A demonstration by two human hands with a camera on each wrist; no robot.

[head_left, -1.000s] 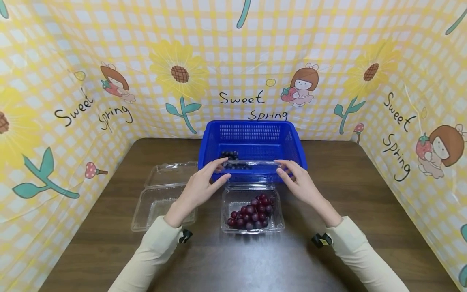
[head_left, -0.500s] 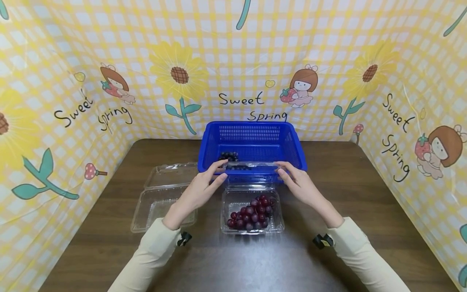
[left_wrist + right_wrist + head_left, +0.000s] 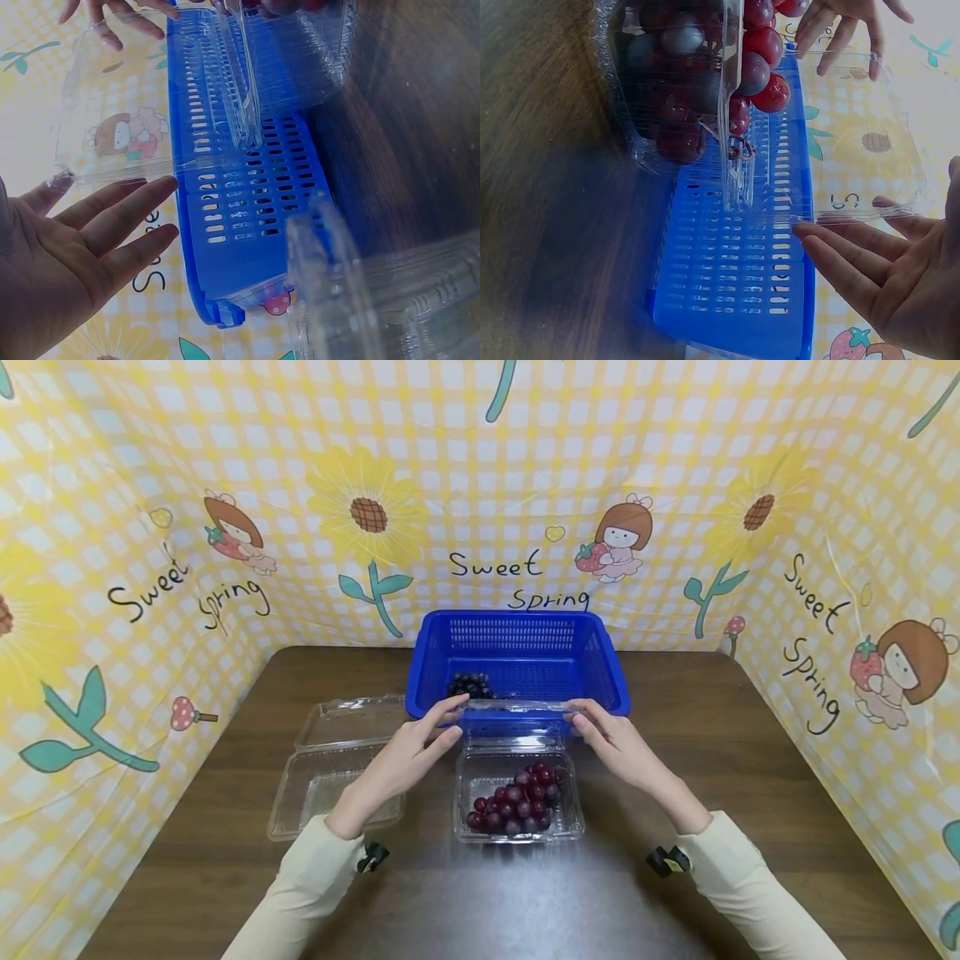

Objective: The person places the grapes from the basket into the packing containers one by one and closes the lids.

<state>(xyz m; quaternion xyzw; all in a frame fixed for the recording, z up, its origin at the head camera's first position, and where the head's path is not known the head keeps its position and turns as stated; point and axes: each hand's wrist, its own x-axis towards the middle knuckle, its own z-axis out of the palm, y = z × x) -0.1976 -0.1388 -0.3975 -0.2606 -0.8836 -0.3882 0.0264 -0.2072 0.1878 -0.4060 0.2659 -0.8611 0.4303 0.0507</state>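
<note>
A bunch of red grapes lies in the base of a clear plastic clamshell box. Its hinged lid stands raised at the far side. My left hand is at the lid's left edge, with fingertips by the upper corner and fingers extended. On the opposite side, my right hand touches the right edge, its fingers also fairly straight. From the left wrist, the left fingers appear spread beside the lid. In the right wrist view the right fingers reach along the lid's edge.
Behind the lid stands a blue plastic basket with dark grapes at its left. A second clear clamshell box lies opened out on the left, partly behind the left forearm. A patterned cloth encloses the brown table.
Both hands have come slightly down and toward me, and the lid's upper edge has tipped a little toward the box. The grapes and the other box stay in place.
</note>
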